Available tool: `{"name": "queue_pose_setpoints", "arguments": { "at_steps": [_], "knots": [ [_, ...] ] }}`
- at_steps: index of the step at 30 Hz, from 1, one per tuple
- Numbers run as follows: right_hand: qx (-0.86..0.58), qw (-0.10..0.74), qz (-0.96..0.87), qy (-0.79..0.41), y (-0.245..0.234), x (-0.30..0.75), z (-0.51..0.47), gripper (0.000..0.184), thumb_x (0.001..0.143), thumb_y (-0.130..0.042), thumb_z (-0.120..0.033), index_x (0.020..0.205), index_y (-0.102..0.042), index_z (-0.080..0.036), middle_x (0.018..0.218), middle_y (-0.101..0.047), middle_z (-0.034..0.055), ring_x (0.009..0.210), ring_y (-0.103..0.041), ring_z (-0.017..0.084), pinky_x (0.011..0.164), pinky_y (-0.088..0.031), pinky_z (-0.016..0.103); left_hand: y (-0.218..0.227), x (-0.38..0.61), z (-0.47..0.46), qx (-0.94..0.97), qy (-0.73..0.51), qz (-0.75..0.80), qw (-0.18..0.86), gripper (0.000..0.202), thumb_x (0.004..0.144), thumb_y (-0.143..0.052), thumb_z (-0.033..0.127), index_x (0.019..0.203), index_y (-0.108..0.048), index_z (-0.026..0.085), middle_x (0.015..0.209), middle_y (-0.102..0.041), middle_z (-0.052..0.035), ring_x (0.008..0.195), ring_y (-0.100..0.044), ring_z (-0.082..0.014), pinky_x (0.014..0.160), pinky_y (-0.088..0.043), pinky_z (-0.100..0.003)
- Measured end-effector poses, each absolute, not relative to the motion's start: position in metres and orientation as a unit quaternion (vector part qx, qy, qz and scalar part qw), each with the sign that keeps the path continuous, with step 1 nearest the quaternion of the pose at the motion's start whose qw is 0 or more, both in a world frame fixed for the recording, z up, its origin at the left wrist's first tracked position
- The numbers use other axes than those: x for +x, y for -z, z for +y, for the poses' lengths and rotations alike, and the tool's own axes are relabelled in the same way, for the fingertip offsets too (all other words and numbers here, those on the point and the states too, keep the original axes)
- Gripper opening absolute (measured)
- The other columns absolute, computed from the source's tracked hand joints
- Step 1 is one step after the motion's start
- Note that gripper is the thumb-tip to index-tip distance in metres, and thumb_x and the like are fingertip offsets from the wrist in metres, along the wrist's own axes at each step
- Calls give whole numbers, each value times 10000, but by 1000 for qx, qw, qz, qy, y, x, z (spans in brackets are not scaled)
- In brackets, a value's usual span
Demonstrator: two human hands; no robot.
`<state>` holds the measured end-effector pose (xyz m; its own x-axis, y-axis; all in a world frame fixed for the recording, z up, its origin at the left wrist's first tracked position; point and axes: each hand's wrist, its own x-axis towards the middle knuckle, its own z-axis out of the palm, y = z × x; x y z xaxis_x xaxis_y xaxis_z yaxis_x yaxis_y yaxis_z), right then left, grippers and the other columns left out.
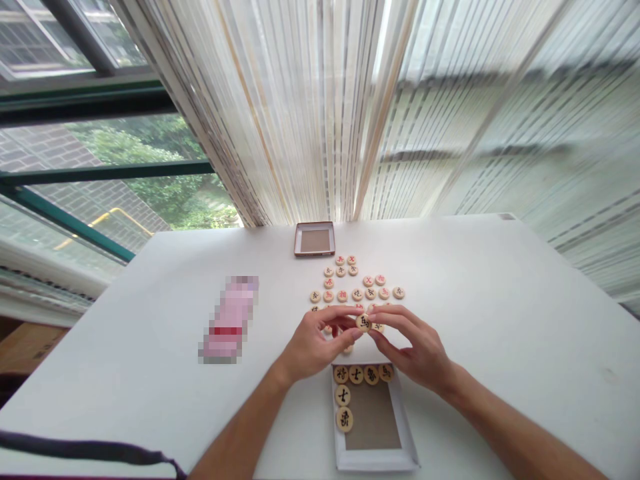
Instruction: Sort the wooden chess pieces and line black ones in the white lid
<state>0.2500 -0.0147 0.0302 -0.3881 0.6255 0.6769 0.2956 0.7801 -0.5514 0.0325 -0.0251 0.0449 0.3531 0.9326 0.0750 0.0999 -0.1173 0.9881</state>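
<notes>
Between the fingertips of both hands is a round wooden Chinese chess piece [364, 323] with a black character, facing me. My left hand [320, 339] pinches it from the left, and my right hand [417, 343] grips it from the right. Just below the hands lies a white box tray [411, 440]. Several black-character pieces sit in it, in a row along its far edge and down its left side, among them a piece [344, 419] at the lower left. Beyond my hands several red and black pieces [357, 294] lie spread on the table, some hidden by my fingers.
The white table [500, 293] reaches back to a striped curtain [310, 100]. A second shallow box part [315, 240] lies near its far edge. To the left is a blurred pink item [230, 317]. A dark strap [90, 448] crosses the lower left corner.
</notes>
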Motion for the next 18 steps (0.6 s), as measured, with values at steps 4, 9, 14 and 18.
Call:
{"name": "queue_pose_setpoints", "arguments": {
  "at_steps": [4,9,14,18],
  "knots": [
    [-290,471,-814,-176,-29,252,-16,403,889,-669,-82,1247,-623,-261,1107,-708,82,1016,-708,217,889,-612,347,-44,33,-25,633,-398,406,526,351,906,-708,315,1227,-693,175,942,-778,-73,796,-716,-179,736,-570,-294],
    [-287,467,-816,-183,-30,252,-16,420,885,-684,-94,1263,-612,-261,1127,-712,82,1036,-705,217,900,-606,347,-44,33,-25,644,-400,409,508,328,905,-709,313,1206,-710,184,979,-773,-78,814,-705,-177,730,-560,-281],
    [-284,467,-815,-191,-28,251,-15,419,889,-678,-82,1261,-601,-259,1121,-725,76,1030,-708,209,915,-595,348,-45,32,-25,657,-396,410,494,309,905,-710,308,1193,-725,198,1005,-772,-75,810,-690,-167,725,-549,-269],
    [-289,464,-816,-186,-27,251,-15,395,902,-671,-97,1255,-598,-258,1079,-741,64,973,-721,202,884,-597,345,-46,33,-25,652,-400,409,497,310,903,-710,307,1191,-711,193,995,-768,-71,813,-698,-164,716,-546,-261]
  ]
}}
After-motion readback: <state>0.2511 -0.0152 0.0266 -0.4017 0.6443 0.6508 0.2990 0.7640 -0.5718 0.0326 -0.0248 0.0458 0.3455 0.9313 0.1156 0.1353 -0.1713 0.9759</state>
